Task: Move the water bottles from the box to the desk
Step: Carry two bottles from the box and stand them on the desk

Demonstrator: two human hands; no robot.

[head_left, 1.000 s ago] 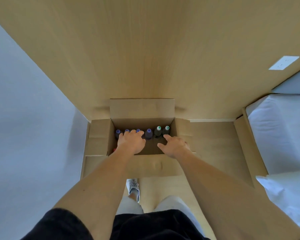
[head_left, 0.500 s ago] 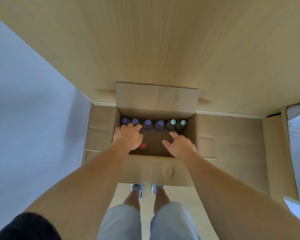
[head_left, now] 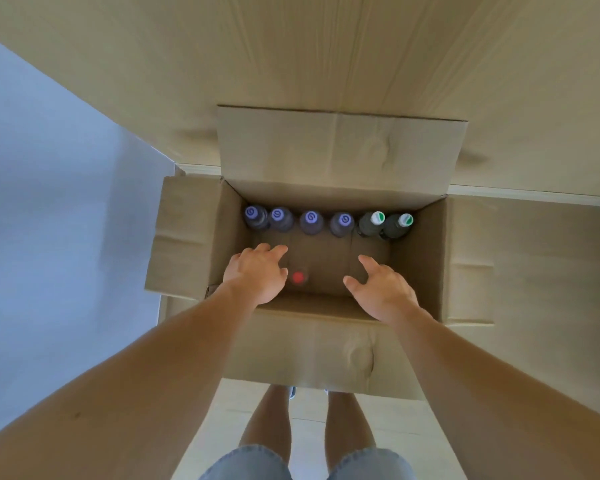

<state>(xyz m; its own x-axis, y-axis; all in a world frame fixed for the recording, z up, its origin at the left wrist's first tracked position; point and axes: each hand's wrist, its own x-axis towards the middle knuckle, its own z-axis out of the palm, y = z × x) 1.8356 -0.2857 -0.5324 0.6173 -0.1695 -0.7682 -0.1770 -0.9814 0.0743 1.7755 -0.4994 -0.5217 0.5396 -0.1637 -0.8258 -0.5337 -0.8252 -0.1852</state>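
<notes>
An open cardboard box (head_left: 420, 258) stands on the floor below me. Along its far wall stand several upright bottles: purple-capped ones (head_left: 311, 220) to the left and two with white-and-green caps (head_left: 374, 221) to the right. A red-capped bottle (head_left: 298, 277) stands alone near the front. My left hand (head_left: 257, 271) hovers inside the box with fingers spread, just left of the red cap and touching nothing I can see. My right hand (head_left: 381, 289) reaches in over the front right, fingers apart and empty.
A wooden panel (head_left: 326, 57) rises behind the box, with the box's rear flap (head_left: 340, 150) leaning against it. A pale wall (head_left: 49, 202) runs along the left. Side flaps lie spread outward. My legs and shorts show below the box.
The camera has come closer over the box. Both hands have drawn back from the far row of bottles toward the front of the box, uncovering the red cap fully.
</notes>
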